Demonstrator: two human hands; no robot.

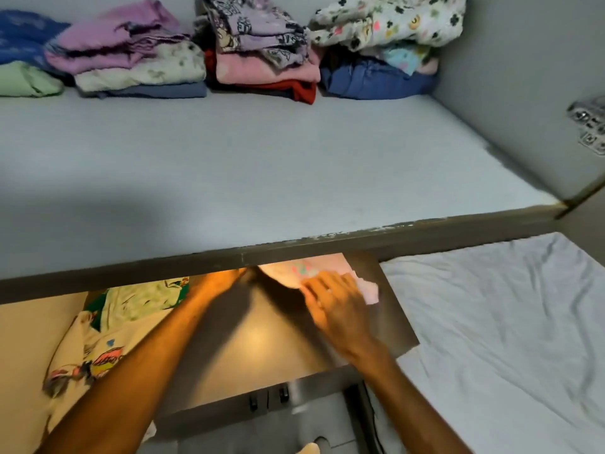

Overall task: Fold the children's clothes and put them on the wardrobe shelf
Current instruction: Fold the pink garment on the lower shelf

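Observation:
A small pink and white printed garment (306,270) lies on a beige table (255,342), partly hidden under the front edge of the wardrobe shelf (262,165). My right hand (334,299) rests on it with fingers gripping the cloth. My left hand (234,278) reaches under the shelf edge to the garment's left side; its fingers are hidden. Folded stacks sit at the back of the shelf: purple and white (131,50), patterned lilac over pink and red (265,47), floral white over blue (386,37).
More unfolded printed clothes (104,326) lie on the table's left part. A blue item (23,34) and a green one (27,80) sit at the shelf's far left. A bed with a white sheet (497,339) lies to the right. The wardrobe side wall (523,77) bears metal hinges.

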